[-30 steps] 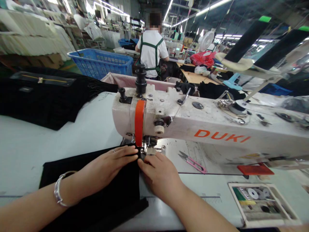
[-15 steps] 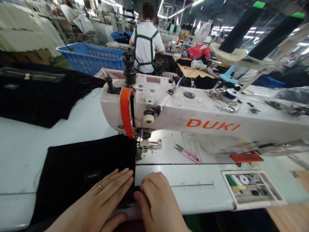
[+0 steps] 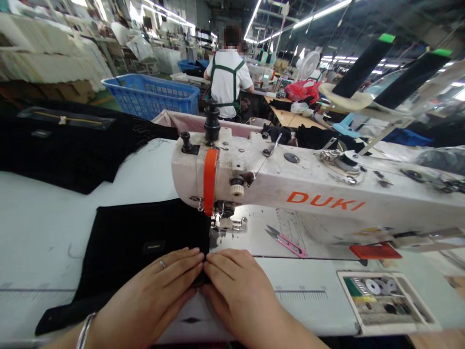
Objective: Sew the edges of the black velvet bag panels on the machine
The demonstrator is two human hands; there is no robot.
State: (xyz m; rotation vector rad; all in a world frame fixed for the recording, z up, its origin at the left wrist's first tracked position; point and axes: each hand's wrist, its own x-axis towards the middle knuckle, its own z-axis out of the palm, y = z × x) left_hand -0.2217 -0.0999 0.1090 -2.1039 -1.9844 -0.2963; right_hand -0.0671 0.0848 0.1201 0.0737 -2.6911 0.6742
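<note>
Black fabric [image 3: 145,237] is pressed flat on the table [image 3: 32,232] before the sewing machine [image 3: 290,184] by the left hand [image 3: 156,291] and right hand [image 3: 236,291], fingers extended, nothing clamped.

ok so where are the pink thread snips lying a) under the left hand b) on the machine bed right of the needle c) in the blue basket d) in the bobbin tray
b: the pink thread snips lie on the sewing machine bed, right of the needle, apart from both hands.

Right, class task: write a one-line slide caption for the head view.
Both hands, left hand and right hand, press black fabric flat before the sewing machine.
</note>
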